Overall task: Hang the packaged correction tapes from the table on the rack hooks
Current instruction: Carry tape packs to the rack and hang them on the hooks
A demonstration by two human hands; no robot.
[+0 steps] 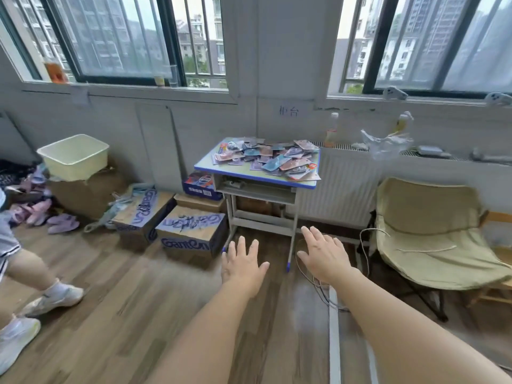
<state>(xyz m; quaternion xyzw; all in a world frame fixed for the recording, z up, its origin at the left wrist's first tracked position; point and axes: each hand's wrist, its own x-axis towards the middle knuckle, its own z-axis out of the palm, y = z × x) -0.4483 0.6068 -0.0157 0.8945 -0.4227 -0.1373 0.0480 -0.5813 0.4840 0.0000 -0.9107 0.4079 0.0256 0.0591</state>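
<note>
Each grip is spread flat and holds nothing: left hand (243,263) and right hand (324,256) reach forward over the floor. The packaged correction tapes (267,157) lie heaped on the worktop (221,169) at twelve o'clock, well apart from both hands.

Barred windows (116,42) above a grey wall, wood-plank floor (116,309), cream folding chair (432,239) beside a white radiator (340,189)
</note>
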